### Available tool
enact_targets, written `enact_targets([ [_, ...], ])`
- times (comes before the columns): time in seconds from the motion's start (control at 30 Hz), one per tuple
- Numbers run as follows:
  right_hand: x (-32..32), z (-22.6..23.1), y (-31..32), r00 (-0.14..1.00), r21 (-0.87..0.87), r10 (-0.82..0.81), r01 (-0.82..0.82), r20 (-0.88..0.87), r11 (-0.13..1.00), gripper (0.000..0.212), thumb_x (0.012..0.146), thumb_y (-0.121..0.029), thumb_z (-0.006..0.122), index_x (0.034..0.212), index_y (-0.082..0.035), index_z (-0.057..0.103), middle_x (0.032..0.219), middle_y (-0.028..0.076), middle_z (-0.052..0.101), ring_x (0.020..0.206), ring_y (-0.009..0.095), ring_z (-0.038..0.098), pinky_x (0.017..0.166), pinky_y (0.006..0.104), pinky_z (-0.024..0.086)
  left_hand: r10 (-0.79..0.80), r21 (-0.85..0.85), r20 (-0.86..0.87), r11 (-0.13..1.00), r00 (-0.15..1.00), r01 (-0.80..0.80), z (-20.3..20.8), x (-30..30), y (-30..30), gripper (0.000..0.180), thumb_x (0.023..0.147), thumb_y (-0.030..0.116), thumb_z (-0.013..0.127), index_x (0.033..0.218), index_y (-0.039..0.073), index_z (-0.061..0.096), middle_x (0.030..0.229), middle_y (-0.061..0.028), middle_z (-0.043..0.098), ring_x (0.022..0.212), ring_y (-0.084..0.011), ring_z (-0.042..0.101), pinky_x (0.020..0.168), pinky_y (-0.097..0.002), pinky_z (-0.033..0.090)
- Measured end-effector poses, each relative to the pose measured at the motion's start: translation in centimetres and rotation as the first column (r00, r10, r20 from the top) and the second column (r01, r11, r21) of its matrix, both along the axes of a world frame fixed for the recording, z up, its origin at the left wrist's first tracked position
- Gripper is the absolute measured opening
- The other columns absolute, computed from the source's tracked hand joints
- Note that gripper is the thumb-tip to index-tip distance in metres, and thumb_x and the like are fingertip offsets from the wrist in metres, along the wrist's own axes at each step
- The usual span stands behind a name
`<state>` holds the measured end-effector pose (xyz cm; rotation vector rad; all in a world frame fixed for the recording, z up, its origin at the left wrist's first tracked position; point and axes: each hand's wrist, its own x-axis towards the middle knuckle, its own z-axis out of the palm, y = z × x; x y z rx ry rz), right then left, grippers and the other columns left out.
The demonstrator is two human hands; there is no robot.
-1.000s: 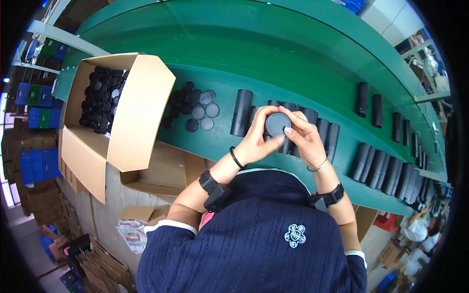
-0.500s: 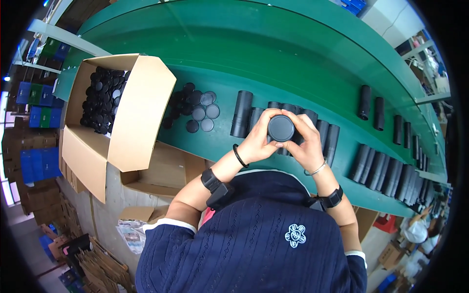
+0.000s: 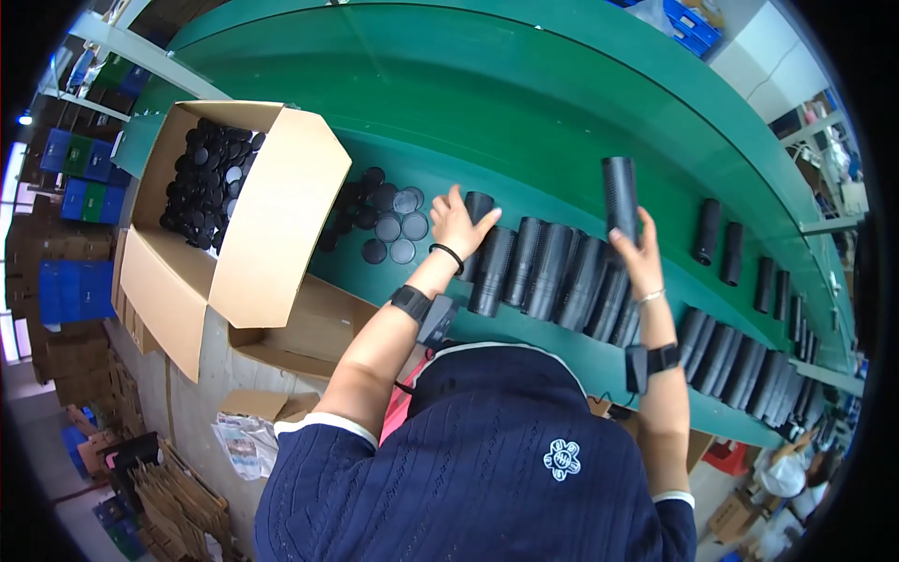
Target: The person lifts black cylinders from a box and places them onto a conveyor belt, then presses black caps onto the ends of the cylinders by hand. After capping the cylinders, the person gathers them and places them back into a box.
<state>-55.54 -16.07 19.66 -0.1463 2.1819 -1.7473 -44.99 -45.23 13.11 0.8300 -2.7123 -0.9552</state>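
My right hand is closed around the lower end of a black ribbed tube, holding it over the green bench to the right. My left hand lies over the leftmost black tube of a row, its fingers spread on one side and the thumb across the other. That tube's middle is hidden by the hand. Beside it, the row of black tubes lies side by side. Loose round black caps are scattered to the left of my left hand.
An open cardboard box full of black caps stands at the left, with another open carton below the bench edge. More black tubes lie along the green bench at the right, some farther back.
My hands were together around an upright tube with its round end showing. Now they are apart: the right has carried a tube rightward, and the left has gone to the row's left end.
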Motion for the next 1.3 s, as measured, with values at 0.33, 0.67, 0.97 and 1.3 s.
enact_targets([
  [0.33,-14.7,-12.4,9.2,0.938,0.557,-0.211,0.333,-0.274,0.761,0.087,0.07,-0.031,0.075,0.137,-0.009,0.025,0.112,0.026,0.058,0.102,0.036,0.06,0.088,0.0392,0.046,-0.37,0.407,-0.298,0.784,0.88,0.468,3.0,3.3,-2.2,0.072,0.066,0.006,0.071,0.129,0.007,0.037,0.117,-0.0106,0.048,0.118,-0.0226,0.046,0.098,-0.0334,0.037],
  [0.67,-6.4,-4.0,-5.4,0.912,0.379,0.304,-0.187,-0.276,0.906,0.016,0.087,-0.015,0.059,0.098,-0.006,0.066,0.091,0.01,0.068,0.084,0.021,0.064,0.074,0.0319,0.05,-0.331,0.54,-0.316,0.708,0.889,0.455,3.3,5.8,-1.3,0.064,0.07,0.015,0.075,0.124,0.006,0.041,0.12,-0.0082,0.046,0.118,-0.0195,0.042,0.102,-0.0332,0.032],
  [0.97,6.0,-2.3,-13.0,0.809,-0.434,0.548,-0.424,0.213,0.795,0.023,0.087,-0.003,0.061,0.11,-0.002,0.06,0.086,-0.001,0.057,0.072,0.006,0.057,0.066,0.0199,0.048,-0.33,0.504,-0.45,0.674,0.83,0.541,3.9,6.8,-0.7,0.06,0.07,0.019,0.075,0.122,0.006,0.049,0.127,-0.0137,0.045,0.121,-0.0283,0.041,0.104,-0.0388,0.031],
  [1.3,5.7,-3.1,-14.4,0.823,-0.256,0.567,-0.541,0.035,0.801,0.042,0.083,-0.007,0.068,0.122,-0.004,0.055,0.108,0.007,0.059,0.097,0.012,0.057,0.081,0.0268,0.046,-0.037,0.761,-0.485,0.474,0.874,0.443,3.3,6.1,-2.9,0.047,0.077,0.012,0.071,0.118,0.007,0.046,0.111,-0.0075,0.055,0.11,-0.0179,0.051,0.094,-0.0298,0.04],
])
